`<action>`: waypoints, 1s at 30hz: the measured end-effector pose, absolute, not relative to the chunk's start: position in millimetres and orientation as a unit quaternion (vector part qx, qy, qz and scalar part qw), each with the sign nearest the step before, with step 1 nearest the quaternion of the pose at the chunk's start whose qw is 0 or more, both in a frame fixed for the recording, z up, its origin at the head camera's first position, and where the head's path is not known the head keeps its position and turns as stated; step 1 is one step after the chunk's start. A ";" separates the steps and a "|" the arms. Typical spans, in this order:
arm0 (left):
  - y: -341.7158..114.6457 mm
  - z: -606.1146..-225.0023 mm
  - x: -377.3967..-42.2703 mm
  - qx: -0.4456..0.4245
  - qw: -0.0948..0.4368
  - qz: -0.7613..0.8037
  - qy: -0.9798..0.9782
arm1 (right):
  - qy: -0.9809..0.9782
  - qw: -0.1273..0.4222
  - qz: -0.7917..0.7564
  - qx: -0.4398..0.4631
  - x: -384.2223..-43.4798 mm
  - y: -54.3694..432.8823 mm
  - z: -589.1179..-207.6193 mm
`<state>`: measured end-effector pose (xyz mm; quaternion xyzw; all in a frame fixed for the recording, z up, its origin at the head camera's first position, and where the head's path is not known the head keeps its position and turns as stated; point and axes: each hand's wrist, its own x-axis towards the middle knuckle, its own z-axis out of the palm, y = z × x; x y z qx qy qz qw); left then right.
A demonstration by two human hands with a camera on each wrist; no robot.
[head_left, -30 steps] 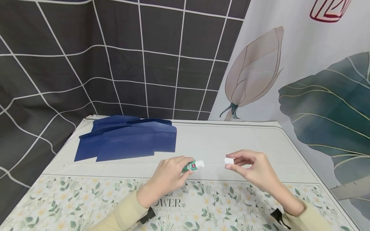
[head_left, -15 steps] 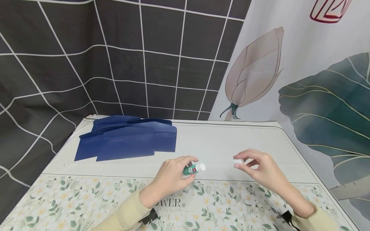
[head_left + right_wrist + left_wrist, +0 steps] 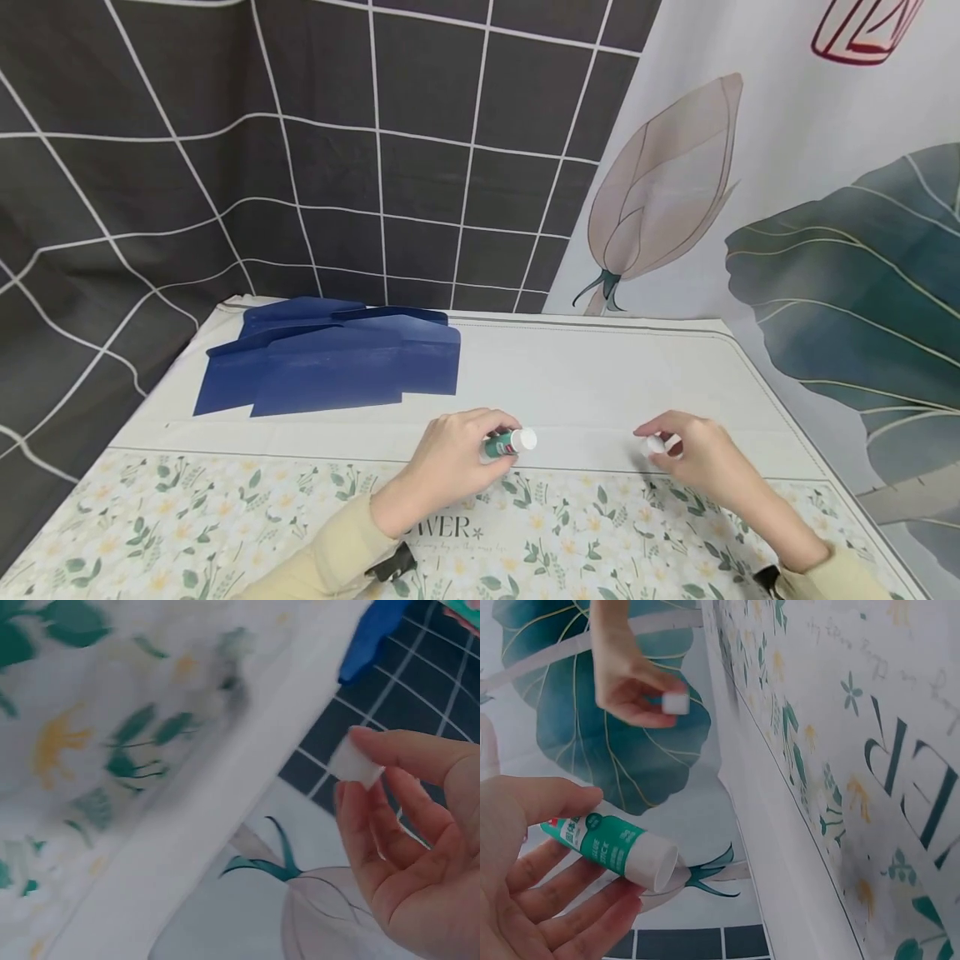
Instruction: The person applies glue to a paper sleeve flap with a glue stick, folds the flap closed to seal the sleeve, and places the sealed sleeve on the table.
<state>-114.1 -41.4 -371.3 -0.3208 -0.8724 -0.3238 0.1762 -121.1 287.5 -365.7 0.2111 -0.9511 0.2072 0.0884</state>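
Observation:
My left hand (image 3: pixel 459 454) holds a green and white glue stick (image 3: pixel 615 844) between thumb and fingers. Its white end points right, toward the other hand, and the green label reads "glue stick". My right hand (image 3: pixel 693 454) pinches a small white cap (image 3: pixel 355 761) between thumb and forefinger, with the other fingers curled behind. In the head view the cap (image 3: pixel 655 444) is apart from the glue stick (image 3: pixel 510 444), well to its right. Both hands are over the pale tabletop, near the line where the floral print begins.
Folded dark blue paper pieces (image 3: pixel 330 367) lie at the back left of the table. A floral-printed cloth (image 3: pixel 225 525) covers the near side. Behind the table hangs a dark grid curtain (image 3: pixel 420 167), with a leaf-patterned curtain (image 3: pixel 847 275) on the right.
My right hand has moved right and slightly down with the cap, widening the distance from the glue stick. My left hand has shifted slightly right, and the stick's white end has turned toward the camera.

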 end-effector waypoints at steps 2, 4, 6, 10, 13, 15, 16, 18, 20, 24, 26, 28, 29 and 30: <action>-40.2 -371.2 -114.1 -0.321 0.170 -0.324 -0.874 | -0.963 0.053 0.190 0.182 -120.5 289.9 -370.5; -38.9 -371.6 -114.2 -0.321 0.165 -0.324 -0.874 | -0.970 0.024 0.177 0.163 -120.3 291.3 -375.0; -38.2 -371.8 -113.8 -0.320 0.160 -0.326 -0.875 | -0.975 0.005 0.165 0.145 -119.8 291.2 -378.7; -37.5 -372.9 -114.2 -0.314 0.158 -0.328 -0.877 | -0.979 -0.020 0.154 0.130 -120.1 289.9 -384.4; -37.3 -372.5 -114.1 -0.312 0.154 -0.330 -0.877 | -0.980 -0.037 0.157 0.118 -119.8 288.9 -387.0; -36.9 -371.6 -114.1 -0.313 0.152 -0.332 -0.877 | -0.980 -0.049 0.161 0.109 -119.8 289.2 -387.8; -36.5 -371.1 -114.1 -0.313 0.151 -0.332 -0.877 | -0.980 -0.054 0.161 0.105 -119.9 289.4 -388.2; -36.0 -370.4 -114.0 -0.313 0.150 -0.332 -0.877 | -0.980 -0.062 0.162 0.097 -121.2 289.9 -388.2; -35.4 -369.9 -114.0 -0.311 0.149 -0.331 -0.878 | -0.979 -0.071 0.165 0.095 -122.6 290.2 -387.9; -34.7 -368.9 -113.0 -0.308 0.144 -0.337 -0.878 | -0.979 -0.063 0.162 0.103 -124.0 288.2 -385.6; -34.0 -369.1 -113.0 -0.309 0.139 -0.352 -0.873 | -0.980 -0.041 0.159 0.110 -123.8 284.5 -382.5; -32.7 -368.8 -113.1 -0.309 0.130 -0.373 -0.865 | -0.979 -0.001 0.160 0.125 -123.0 278.2 -378.7; -32.0 -368.5 -113.2 -0.308 0.124 -0.389 -0.859 | -0.977 0.023 0.164 0.136 -122.4 273.7 -376.9; -31.2 -367.8 -113.4 -0.307 0.118 -0.405 -0.853 | -0.973 0.047 0.170 0.152 -121.8 268.5 -375.0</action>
